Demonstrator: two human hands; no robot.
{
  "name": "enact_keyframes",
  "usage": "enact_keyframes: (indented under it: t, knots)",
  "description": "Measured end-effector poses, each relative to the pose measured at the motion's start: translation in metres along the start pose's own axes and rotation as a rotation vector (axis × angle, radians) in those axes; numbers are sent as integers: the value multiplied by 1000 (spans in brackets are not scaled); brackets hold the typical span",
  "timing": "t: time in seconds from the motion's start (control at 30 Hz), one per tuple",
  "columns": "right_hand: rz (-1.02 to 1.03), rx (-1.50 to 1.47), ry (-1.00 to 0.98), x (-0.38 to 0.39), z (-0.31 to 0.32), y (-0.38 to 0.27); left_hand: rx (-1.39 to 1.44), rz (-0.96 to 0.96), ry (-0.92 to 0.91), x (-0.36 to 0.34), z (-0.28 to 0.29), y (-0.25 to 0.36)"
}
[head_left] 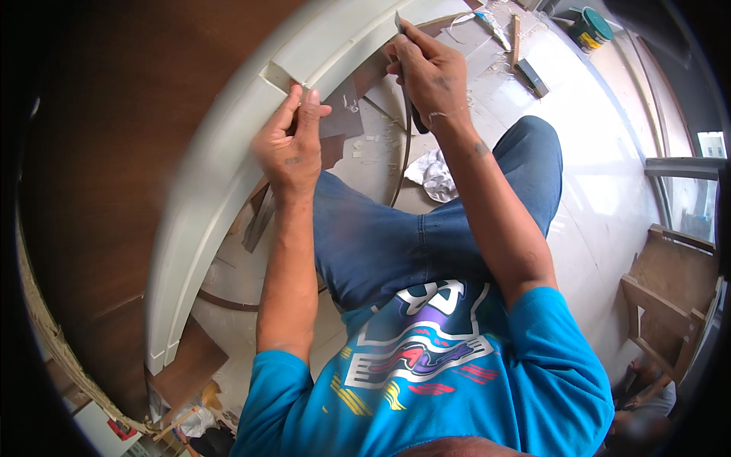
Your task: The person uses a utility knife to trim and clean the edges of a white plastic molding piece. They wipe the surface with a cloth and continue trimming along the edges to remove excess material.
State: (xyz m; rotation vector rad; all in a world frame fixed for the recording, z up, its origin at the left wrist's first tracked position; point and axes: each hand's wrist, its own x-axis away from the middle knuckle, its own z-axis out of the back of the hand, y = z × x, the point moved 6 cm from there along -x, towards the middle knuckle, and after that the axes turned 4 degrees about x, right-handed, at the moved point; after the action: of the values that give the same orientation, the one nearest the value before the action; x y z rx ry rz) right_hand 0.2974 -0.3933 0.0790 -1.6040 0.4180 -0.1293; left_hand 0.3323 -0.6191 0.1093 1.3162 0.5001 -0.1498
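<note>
A long pale grey-white frame (199, 190), bowed by the lens, runs from the lower left to the top. A rectangular notch (279, 75) is cut into it. At the notch's near edge is my left hand (291, 145), thumb and forefinger drawn close together against the frame; anything between the fingertips is too small to make out. Farther up the frame, my right hand (435, 80) is closed around a knife. Its thin metal blade (399, 23) points away from me near the frame's inner edge, and a dark handle shows below the palm.
Brown wood panel (91, 152) lies beyond the frame. Crumpled white paper (434, 175) and scraps lie on the tiles between my knees. At the upper right are a dark block (531, 78), a tube (495, 32) and a green-lidded bucket (591, 29). A wooden piece (670, 282) stands right.
</note>
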Motion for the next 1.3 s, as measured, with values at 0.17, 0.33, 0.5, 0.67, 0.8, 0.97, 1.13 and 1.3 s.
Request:
enact_keyframes:
  t: [0.17,0.33,0.5,0.67,0.8,0.97,1.13,1.3]
  knots:
    - [29,101,93,-25,9,4,27,28,4,-1,-1,0]
    - [-51,85,64,-23,4,-6,11,14,-27,0,1,0]
    - [14,80,-11,-19,-5,8,26,-4,-72,1,-1,1]
    - [84,185,-65,9,-23,0,7,-9,-108,2,2,-3]
    - [128,186,-148,19,-38,-2,-9,-15,-141,2,2,0]
    - [163,259,-150,37,-45,-14,-52,17,-186,2,-1,6]
    - [142,277,-172,45,-53,-15,-32,-17,-189,2,0,9]
    - [145,270,-162,56,-63,-11,-170,-248,-171,-1,3,8]
